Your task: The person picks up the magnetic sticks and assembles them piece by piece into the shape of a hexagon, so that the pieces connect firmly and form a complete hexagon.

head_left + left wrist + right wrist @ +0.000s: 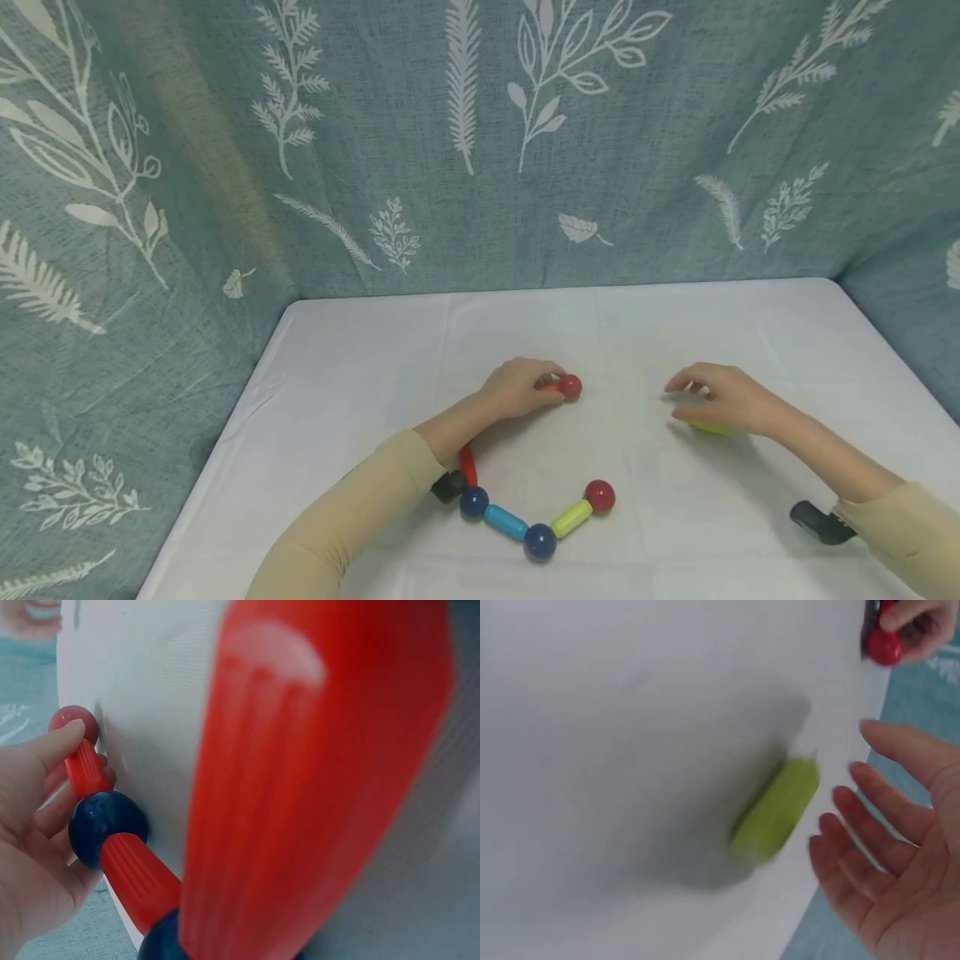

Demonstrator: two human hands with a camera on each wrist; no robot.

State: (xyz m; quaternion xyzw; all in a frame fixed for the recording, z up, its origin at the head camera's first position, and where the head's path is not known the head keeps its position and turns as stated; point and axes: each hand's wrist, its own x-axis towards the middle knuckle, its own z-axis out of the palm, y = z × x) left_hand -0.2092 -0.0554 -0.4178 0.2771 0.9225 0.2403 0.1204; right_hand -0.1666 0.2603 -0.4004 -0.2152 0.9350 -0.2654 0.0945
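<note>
My left hand (521,387) pinches a ridged red rod (86,772) and the red ball (571,387) at its tip, with the thumb on the ball. Behind that rod follow a dark blue ball (109,829), another red rod (140,881) and more chain, partly hidden by the left arm. Nearer the front, the toy chain runs through a light blue rod (506,522) and a lime green rod (572,519) to a red ball (600,497). My right hand (723,400), fingers loosely bent and apart, hovers by a loose lime green rod (778,810), holding nothing.
A white cloth covers the table (375,358). A teal curtain (420,233) with white leaf prints hangs behind it and at both sides. Black wrist devices sit under the left sleeve (345,517) and the right sleeve (900,525).
</note>
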